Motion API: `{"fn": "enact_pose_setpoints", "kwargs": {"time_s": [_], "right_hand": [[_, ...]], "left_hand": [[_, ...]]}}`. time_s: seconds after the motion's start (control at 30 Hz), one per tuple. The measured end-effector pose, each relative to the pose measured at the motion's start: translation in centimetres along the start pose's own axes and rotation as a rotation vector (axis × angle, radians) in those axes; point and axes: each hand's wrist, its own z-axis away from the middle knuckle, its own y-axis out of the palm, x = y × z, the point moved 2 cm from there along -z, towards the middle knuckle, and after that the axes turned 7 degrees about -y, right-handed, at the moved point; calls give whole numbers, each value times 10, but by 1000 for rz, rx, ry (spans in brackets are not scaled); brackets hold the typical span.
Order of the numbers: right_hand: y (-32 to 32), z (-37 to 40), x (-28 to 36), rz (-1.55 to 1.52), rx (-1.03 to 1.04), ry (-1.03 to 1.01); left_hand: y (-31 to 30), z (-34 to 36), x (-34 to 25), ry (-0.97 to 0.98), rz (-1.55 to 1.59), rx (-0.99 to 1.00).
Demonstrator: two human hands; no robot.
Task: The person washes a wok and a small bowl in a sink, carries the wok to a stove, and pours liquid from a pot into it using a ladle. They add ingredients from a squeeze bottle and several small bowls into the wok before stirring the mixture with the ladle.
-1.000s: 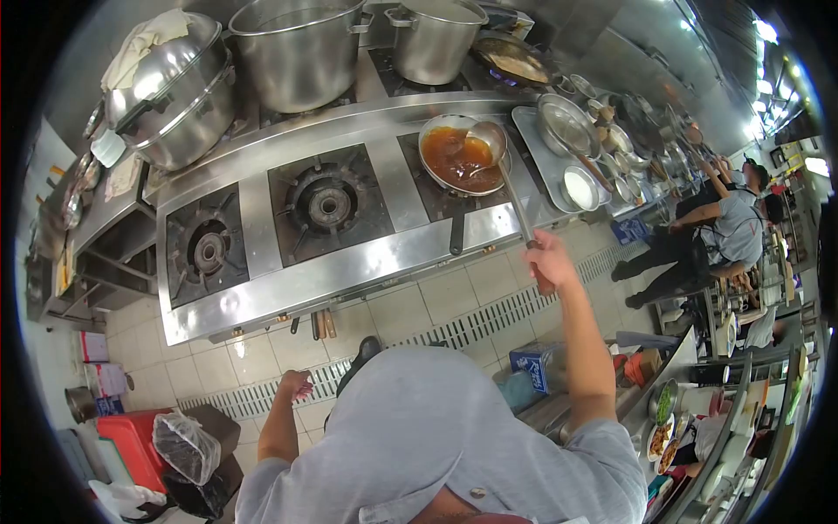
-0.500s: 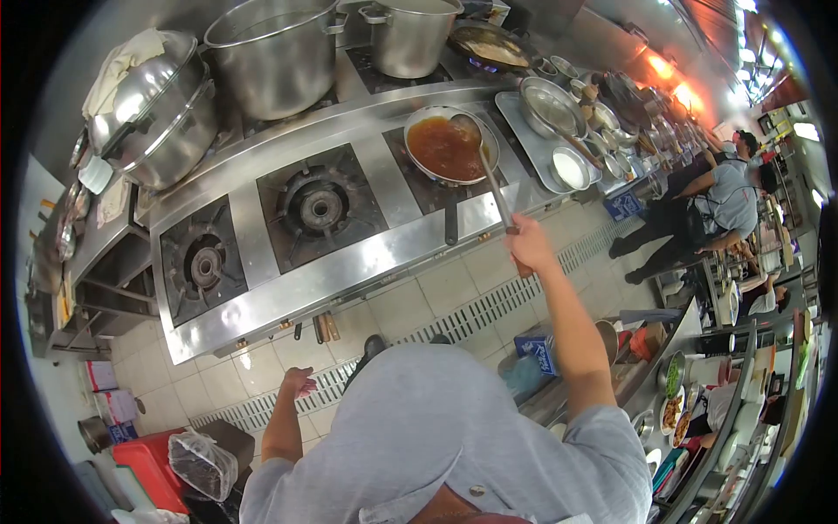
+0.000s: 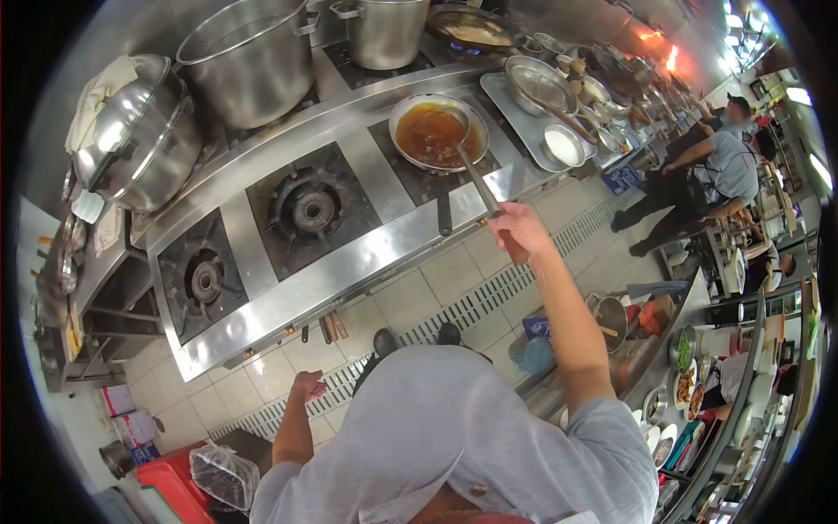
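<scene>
One long-handled steel ladle [image 3: 478,185] with a brown handle end, head down in glossy orange-brown sauce [image 3: 428,135], toward the right side of the pan. Right hand [image 3: 521,232]: grip clamped on the ladle's handle, at the brown end. The sauce lies in a round, pale metal pan [image 3: 403,112], which sits on the right front burner of a long stainless-steel stove [image 3: 236,336]; the pan's dark straight handle [image 3: 444,214] juts over the front edge. Left hand [image 3: 308,385]: lowered, well apart from the stove, above the tiled floor [image 3: 406,306]; cannot tell whether its grip is apart or together. Just right of the pan, a rectangular grey metal tray [image 3: 531,138] bears a round bowl of white contents [image 3: 564,145]. Left of the pan, a black cast burner [image 3: 312,211]. Behind, a large cylindrical steel pot [image 3: 247,65], a smaller steel pot [image 3: 384,35] and a black shallow pan [image 3: 471,28] over blue flame. Far right, a person in a grey shirt [image 3: 733,166]; beyond, orange flames [image 3: 671,58].
</scene>
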Motion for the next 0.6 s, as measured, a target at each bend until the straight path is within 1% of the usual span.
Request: {"fn": "enact_pose_setpoints", "kwargs": {"time_s": [0.1, 0.2, 0.3, 0.4, 0.5, 0.6], "right_hand": [[-4, 7, 5, 295, -24, -90], [-9, 15, 16, 549, -78, -127], [-10, 20, 30, 876, -191, -229], [-14, 17, 29, 1118, -245, -413], [-13, 11, 23, 1227, -270, -345], [-13, 1, 8, 1233, -225, -417]], "left_hand": [[-1, -5, -3, 5, -12, -7], [1, -6, -9, 20, -36, -21], [2, -14, -12, 20, -69, 11], [5, -12, -18, 31, -61, 32], [5, -6, -23, 47, -51, 18], [5, -3, -23, 55, -32, -4]]}}
